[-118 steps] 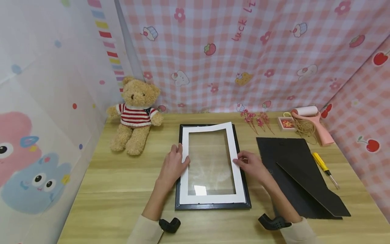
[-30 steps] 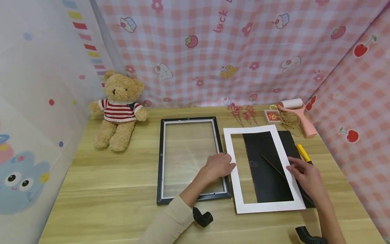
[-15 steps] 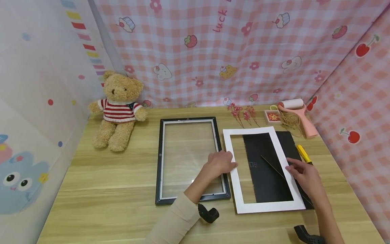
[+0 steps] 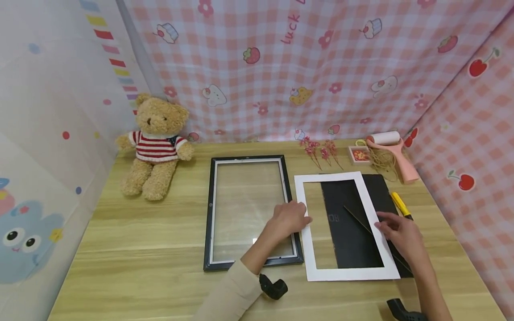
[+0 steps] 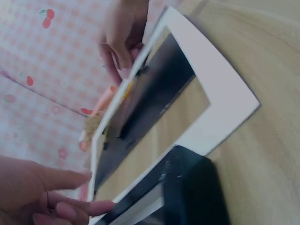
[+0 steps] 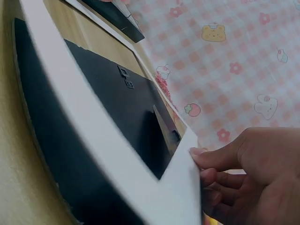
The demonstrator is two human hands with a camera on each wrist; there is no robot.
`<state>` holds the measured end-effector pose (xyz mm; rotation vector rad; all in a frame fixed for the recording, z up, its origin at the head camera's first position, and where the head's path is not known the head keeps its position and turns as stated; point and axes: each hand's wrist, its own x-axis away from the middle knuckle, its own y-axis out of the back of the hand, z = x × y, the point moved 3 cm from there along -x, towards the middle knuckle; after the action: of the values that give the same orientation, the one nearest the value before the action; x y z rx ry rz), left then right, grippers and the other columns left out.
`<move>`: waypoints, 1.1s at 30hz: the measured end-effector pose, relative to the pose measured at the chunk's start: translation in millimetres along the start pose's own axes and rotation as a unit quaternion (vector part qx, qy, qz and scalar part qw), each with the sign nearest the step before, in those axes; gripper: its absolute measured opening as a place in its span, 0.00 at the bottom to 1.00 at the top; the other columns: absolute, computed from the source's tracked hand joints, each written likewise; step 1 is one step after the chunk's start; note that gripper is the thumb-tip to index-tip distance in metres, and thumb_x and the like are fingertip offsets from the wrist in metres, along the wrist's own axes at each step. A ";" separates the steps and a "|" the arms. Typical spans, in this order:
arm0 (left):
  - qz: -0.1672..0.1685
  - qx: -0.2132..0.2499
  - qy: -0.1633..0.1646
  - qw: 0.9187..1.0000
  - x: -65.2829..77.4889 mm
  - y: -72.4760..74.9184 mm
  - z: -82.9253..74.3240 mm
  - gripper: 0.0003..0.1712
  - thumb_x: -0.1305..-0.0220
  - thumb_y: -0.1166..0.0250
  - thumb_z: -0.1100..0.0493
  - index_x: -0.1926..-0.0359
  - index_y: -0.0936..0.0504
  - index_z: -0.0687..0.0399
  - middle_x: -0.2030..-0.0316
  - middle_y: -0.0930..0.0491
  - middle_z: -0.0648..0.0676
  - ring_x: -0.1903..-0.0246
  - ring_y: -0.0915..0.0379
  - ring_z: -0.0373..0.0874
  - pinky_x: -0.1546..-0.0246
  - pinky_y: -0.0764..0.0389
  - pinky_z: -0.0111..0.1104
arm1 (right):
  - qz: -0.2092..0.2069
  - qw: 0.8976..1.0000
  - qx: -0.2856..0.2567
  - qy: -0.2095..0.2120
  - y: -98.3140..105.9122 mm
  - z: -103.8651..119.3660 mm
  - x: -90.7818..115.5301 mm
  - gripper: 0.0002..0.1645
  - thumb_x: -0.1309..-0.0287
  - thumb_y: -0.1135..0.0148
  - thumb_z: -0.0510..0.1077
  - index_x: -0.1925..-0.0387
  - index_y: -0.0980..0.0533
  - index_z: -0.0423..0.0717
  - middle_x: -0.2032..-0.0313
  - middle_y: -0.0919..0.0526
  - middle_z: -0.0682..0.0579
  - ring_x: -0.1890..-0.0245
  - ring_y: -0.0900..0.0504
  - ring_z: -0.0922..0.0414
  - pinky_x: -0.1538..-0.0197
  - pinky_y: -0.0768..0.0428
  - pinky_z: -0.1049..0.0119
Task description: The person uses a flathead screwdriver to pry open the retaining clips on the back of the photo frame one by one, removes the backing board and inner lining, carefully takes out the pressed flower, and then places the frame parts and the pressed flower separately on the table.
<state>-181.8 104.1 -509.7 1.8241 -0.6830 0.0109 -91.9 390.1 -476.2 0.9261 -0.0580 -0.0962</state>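
Note:
A white rectangular mat (image 4: 349,273) with a cut-out window is held over the black backing board (image 4: 373,187), right of the picture frame. My left hand (image 4: 289,216) reaches across the frame and pinches the mat's left edge; its thumb and fingers (image 5: 70,179) show at that edge in the left wrist view. Opposite, my right hand (image 4: 401,232) pinches the right edge, with its thumb on the white face (image 6: 178,183) in the right wrist view. The black picture frame (image 4: 209,214) lies flat with clear glass (image 4: 245,191) inside it.
A yellow-handled screwdriver (image 4: 400,204) lies beside the backing board. Behind stand dried pink flowers (image 4: 311,147), a small box (image 4: 358,154), twine (image 4: 381,160) and a pink lint roller (image 4: 401,160). A teddy bear (image 4: 156,147) sits at the back left.
Both hands have carried the mat from the frame rightward, over the backing board. During the last second, the mat has shifted slightly toward me, its grip unchanged.

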 end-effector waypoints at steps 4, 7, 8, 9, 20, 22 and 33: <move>-0.044 0.045 -0.039 0.997 21.9 20.3 8.4 0.29 0.17 0.39 0.43 0.79 0.25 0.48 0.77 0.25 0.48 0.74 0.27 0.43 0.70 0.20 0.43 | 0.013 1.000 0.012 0.010 0.6 5.3 -1.0 0.20 0.31 0.28 0.33 0.43 0.19 0.23 0.69 0.10 0.40 0.78 0.23 0.67 0.73 0.26 0.70; -0.076 0.102 -0.063 0.990 58.8 50.1 23.3 0.26 0.15 0.41 0.47 0.73 0.19 0.51 0.74 0.22 0.49 0.72 0.27 0.41 0.68 0.18 0.38 | 0.020 0.999 0.030 0.010 0.9 12.2 -2.9 0.21 0.28 0.30 0.35 0.41 0.20 0.21 0.67 0.10 0.36 0.75 0.16 0.58 0.72 0.23 0.70; -0.084 0.124 -0.066 0.986 71.7 59.7 30.1 0.22 0.14 0.41 0.50 0.67 0.15 0.56 0.69 0.17 0.52 0.69 0.22 0.43 0.63 0.15 0.39 | 0.013 0.999 0.040 0.015 1.4 15.6 -3.6 0.22 0.27 0.30 0.35 0.42 0.20 0.21 0.66 0.10 0.34 0.74 0.15 0.54 0.71 0.20 0.67; -0.100 0.143 -0.066 0.982 82.4 67.1 38.9 0.19 0.14 0.41 0.51 0.58 0.12 0.59 0.62 0.13 0.54 0.65 0.19 0.44 0.58 0.13 0.39 | 0.006 0.999 0.051 0.019 2.4 21.0 -3.8 0.22 0.27 0.30 0.36 0.42 0.21 0.20 0.66 0.11 0.33 0.72 0.14 0.50 0.70 0.19 0.65; -0.323 0.220 0.007 0.920 101.7 61.1 202.9 0.32 0.17 0.40 0.54 0.22 0.30 0.71 0.21 0.33 0.72 0.19 0.38 0.65 0.16 0.42 0.59 | 0.077 0.988 -0.026 0.135 -33.4 157.3 -18.9 0.20 0.23 0.33 0.39 0.39 0.18 0.28 0.65 0.10 0.43 0.71 0.15 0.56 0.68 0.22 0.66; -0.331 0.213 0.025 0.919 105.3 58.6 216.1 0.34 0.18 0.40 0.57 0.23 0.33 0.75 0.21 0.36 0.76 0.18 0.42 0.67 0.15 0.53 0.63 | 0.103 0.985 -0.029 0.137 -50.0 173.0 -28.0 0.21 0.22 0.34 0.40 0.39 0.18 0.27 0.64 0.10 0.41 0.69 0.13 0.54 0.67 0.21 0.65; -0.209 0.283 0.033 0.935 113.3 54.5 223.6 0.48 0.15 0.44 0.44 0.20 0.45 0.84 0.16 0.56 0.79 0.14 0.65 0.73 0.19 0.82 0.68 | 0.153 0.986 0.024 0.063 -119.0 191.7 -58.1 0.29 0.21 0.36 0.42 0.33 0.26 0.21 0.58 0.11 0.34 0.63 0.13 0.46 0.58 0.13 0.50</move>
<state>-183.6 -152.4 -506.9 2.4860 -0.2341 -0.0142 -174.1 172.9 -456.9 0.9587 -0.0844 0.2506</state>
